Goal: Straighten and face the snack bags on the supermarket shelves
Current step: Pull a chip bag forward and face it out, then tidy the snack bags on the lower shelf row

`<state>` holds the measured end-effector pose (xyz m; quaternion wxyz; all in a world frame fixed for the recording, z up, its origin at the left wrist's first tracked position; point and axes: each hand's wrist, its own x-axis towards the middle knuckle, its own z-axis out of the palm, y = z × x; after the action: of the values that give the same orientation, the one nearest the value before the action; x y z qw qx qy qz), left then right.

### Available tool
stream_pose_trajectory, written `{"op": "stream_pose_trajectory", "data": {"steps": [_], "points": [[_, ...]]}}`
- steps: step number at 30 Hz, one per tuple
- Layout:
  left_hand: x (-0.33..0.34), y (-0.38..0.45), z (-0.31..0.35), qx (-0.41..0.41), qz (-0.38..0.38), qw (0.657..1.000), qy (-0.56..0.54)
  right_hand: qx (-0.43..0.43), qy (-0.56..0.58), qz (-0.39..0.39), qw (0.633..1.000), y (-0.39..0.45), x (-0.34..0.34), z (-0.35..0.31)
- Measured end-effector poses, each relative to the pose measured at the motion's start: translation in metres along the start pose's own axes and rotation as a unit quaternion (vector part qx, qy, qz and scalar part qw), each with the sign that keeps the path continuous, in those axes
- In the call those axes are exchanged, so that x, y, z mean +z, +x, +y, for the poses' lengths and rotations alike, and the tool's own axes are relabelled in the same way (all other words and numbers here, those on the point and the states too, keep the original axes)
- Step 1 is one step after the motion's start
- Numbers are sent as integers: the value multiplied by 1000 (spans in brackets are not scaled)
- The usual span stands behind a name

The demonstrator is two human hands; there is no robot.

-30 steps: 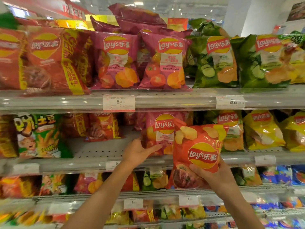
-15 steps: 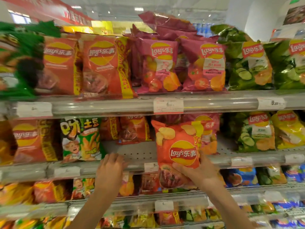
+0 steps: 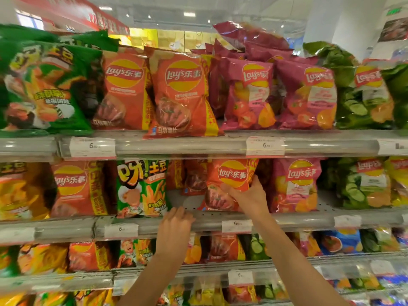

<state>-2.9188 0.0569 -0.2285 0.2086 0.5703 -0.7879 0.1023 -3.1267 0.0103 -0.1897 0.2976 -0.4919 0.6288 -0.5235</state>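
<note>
From the head camera, the right hand grips a red Lay's bag, fingers spread across its front, thumb on its right edge. The bag stands upright on the middle shelf, logo facing out, between a green potato-stick bag on its left and a pink Lay's bag on its right. The left hand rests on the shelf's front lip, fingers curled over the edge, holding no bag. Price tags line the rail just beside both hands
</note>
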Motion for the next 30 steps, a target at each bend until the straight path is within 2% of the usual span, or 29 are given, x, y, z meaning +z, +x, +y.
{"op": "stream_pose_trajectory", "data": {"steps": [9, 19, 22, 25, 28, 30], "points": [[0, 3, 2, -5, 11, 1000, 14, 27, -9, -94, 995, 9, 21, 8], [22, -14, -3, 13, 5, 999, 41, 27, -35, -123, 991, 8, 10, 15], [19, -28, -6, 43, 80, 995, -29, -12, -83, -56, 995, -4, 6, 17], [18, -49, -19, 50, 126, 987, -85, -143, -156, 71, 975, -22, 9, 21], [13, -68, -42, -13, 150, 981, -124, -277, -163, 185, 929, -40, 18, 19], [9, -78, -64, -69, 161, 975, -140, -316, -140, 187, 920, -52, 34, 12]]}}
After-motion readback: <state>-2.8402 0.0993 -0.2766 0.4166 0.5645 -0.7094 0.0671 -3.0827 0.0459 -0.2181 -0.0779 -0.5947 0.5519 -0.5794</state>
